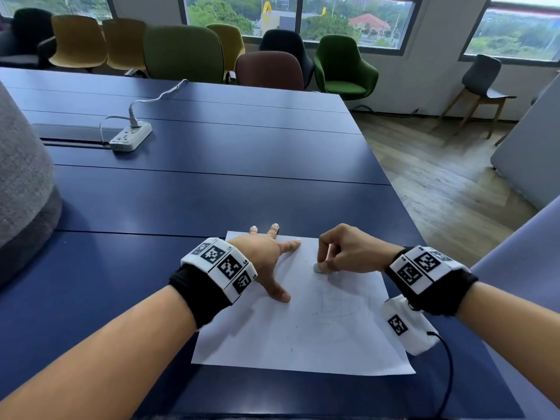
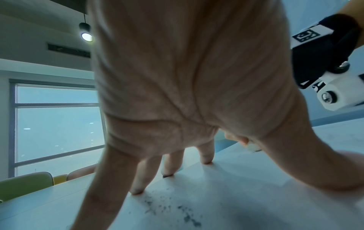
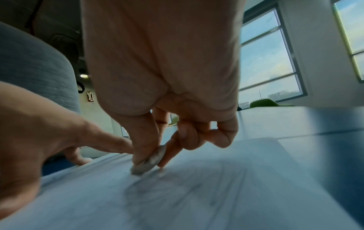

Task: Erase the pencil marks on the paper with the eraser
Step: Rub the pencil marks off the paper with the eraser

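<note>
White eraser (image 1: 318,267) sits pinched in the right hand's (image 1: 348,253) grip, thumb and fingertips curled round it, its lower edge pressed to the paper (image 1: 303,338) above faint pencil marks (image 1: 342,304). Left hand (image 1: 266,253), fingers spread, presses the paper onto the blue table (image 1: 181,192).

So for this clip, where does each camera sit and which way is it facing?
Head: looks down at the dark blue table, white paper sheet, both forearms.
Left wrist: under the left hand, its fingers spread on the paper.
Right wrist: under the right hand pinching the small grey-white eraser.
All three views show the paper and eraser.
</note>
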Available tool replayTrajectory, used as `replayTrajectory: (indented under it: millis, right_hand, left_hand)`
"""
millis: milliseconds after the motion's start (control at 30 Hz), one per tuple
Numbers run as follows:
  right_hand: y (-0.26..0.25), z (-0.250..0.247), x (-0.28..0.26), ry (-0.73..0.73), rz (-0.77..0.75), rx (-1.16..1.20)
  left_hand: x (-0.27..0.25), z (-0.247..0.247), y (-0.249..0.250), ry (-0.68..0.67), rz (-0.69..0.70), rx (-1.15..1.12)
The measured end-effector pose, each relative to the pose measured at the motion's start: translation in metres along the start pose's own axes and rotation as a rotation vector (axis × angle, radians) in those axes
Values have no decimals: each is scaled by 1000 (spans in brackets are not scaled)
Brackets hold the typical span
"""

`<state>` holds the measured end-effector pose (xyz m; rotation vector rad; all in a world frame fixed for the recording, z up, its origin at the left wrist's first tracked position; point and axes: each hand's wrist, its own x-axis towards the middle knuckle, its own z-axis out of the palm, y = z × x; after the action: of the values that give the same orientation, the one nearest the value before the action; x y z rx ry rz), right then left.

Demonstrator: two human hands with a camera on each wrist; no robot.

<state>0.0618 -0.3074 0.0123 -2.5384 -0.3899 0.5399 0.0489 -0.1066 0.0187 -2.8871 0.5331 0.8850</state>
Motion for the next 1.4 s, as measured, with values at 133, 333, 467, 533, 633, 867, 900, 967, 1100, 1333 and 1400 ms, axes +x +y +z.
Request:
replayTrajectory:
  millis: [133, 333, 467, 533, 633, 867, 900, 967, 1100, 1333, 1400]
  right_hand:
    - [7, -3, 4, 184, 14, 29]
    - [6, -3, -9, -27, -16, 20]
    - [12, -2, -8, 119, 7, 66]
    - [9, 3, -17, -10, -17, 73]
    - [5, 0, -16, -53, -12, 23]
    - [-1, 7, -20, -30, -28, 28]
    - [-3, 7, -22, -75, -41, 5]
    - [-5, 5, -19, -44, -43, -30]
    - [-6, 12, -24, 6, -61, 13]
    - [-8, 13, -25, 61, -54, 2]
    - [-7, 17, -30, 30, -70, 28]
  left_hand:
    - [0, 1, 0, 8, 6, 1]
    - [2, 1, -1, 4, 4, -3]
    - [2, 1, 1, 10, 4, 10]
    - [2, 1, 1, 8, 4, 1]
    - [2, 1, 0, 7, 5, 3]
    - [2, 0, -1, -3, 5, -5]
    - [3, 0, -1, -2, 4, -2]
    - [4, 1, -1, 3, 0, 14]
    - [4, 1, -1, 9, -3, 22]
    - [5, 2, -1, 9, 0, 27]
    - [5, 2, -1, 7, 2, 20]
